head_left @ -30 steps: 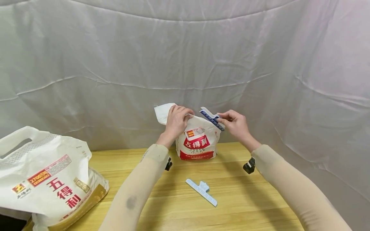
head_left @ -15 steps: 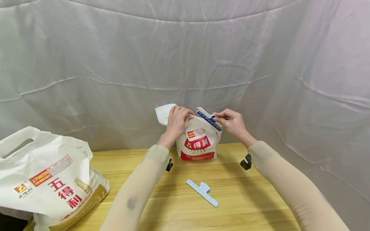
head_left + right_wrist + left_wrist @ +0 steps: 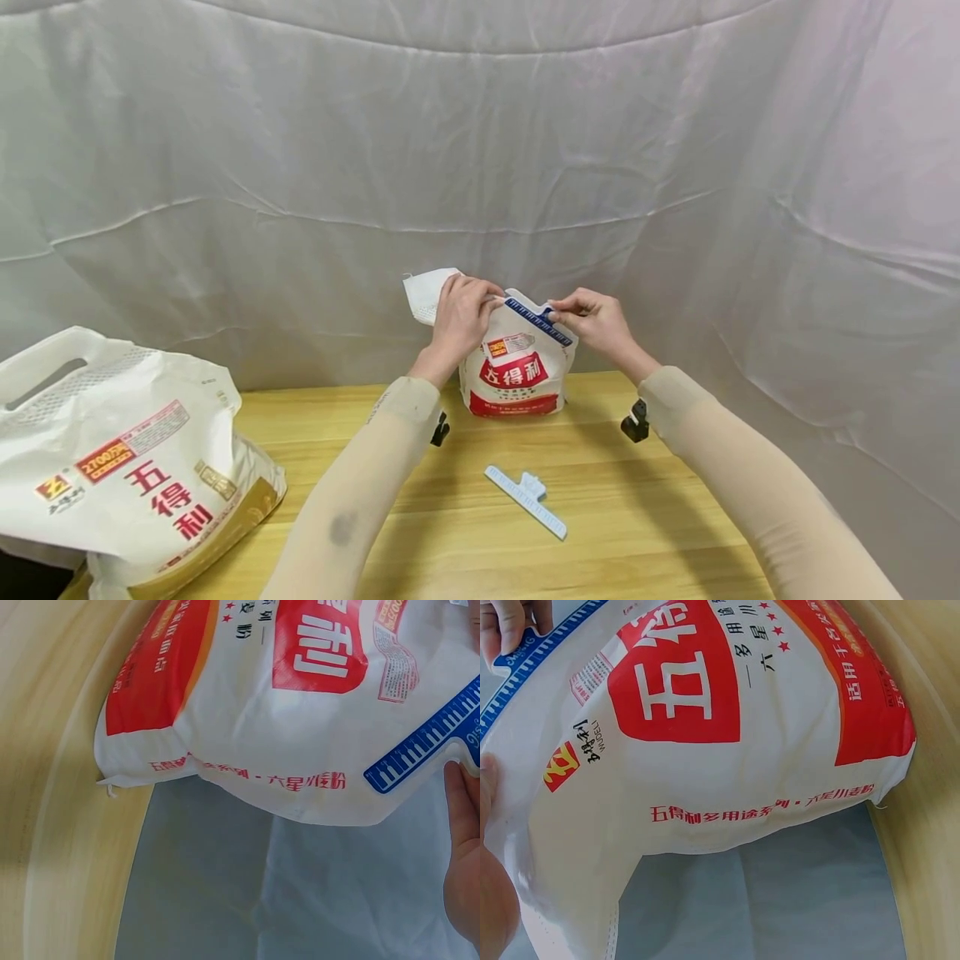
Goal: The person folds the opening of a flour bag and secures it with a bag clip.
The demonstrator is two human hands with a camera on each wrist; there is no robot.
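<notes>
Head view: left hand (image 3: 457, 321) gripping flour bag (image 3: 517, 375) top; right hand (image 3: 592, 321) pinching blue clip (image 3: 538, 321), best pressed squarely across the fold.

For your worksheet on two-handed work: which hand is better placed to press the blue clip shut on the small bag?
Probably the right hand: it pinches the blue clip, set along the small bag top. The left hand is busy gripping the gathered bag top.
</notes>
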